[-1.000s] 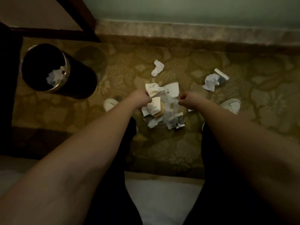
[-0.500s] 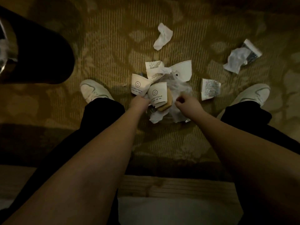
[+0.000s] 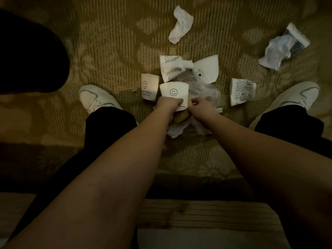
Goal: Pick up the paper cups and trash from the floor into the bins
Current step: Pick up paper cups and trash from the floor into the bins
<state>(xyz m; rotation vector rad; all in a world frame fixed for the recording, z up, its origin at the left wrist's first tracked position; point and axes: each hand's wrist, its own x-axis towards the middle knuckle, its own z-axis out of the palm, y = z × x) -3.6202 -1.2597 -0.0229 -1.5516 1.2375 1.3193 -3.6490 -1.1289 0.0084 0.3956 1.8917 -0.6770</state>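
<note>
The left hand (image 3: 168, 105) grips the smiley paper cup (image 3: 173, 92), fingers curled round its base, on the carpet (image 3: 107, 51) between two white shoes. The right hand (image 3: 202, 106) pinches clear plastic (image 3: 204, 88) beside it. More cups and crumpled paper (image 3: 181, 24) lie nearby.

arms: both bare, no sleeves, no watch or rings seen | legs: black long trousers (image 3: 109, 123), loose at ankle | feet: white sneakers, left shoe (image 3: 97, 98) w/ thin dark curved line, right shoe (image 3: 294, 97) same, each beside trouser hem
</note>
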